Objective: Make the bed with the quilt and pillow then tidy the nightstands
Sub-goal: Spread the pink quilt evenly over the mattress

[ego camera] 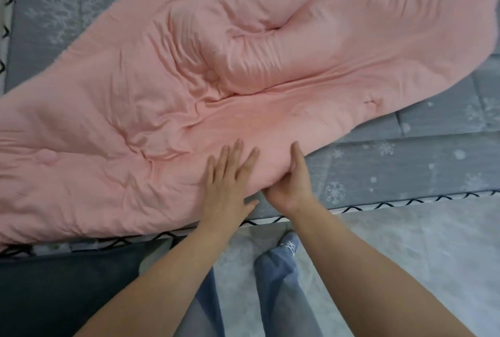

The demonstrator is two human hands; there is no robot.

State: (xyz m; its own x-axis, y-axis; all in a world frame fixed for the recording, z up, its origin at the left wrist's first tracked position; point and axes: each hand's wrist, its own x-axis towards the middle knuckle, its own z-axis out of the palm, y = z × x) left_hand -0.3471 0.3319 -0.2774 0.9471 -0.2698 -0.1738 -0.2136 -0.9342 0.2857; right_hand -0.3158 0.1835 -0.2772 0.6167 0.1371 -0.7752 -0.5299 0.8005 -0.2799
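**Pink quilt bunched on a grey bed**

Grey bedding printed with pale snowflakes covers the mattress, its near edge trimmed with a black zigzag border. Across it, from the near left to the far right, lies a pink quilt, creased and rumpled, with a thick rolled fold at its middle and far side. At the near edge, the left hand rests flat on the quilt, fingers spread wide. Just beside it, the right hand pinches the quilt's edge, thumb on top and fingers curled underneath. Below, blue jeans and a pale floor show.
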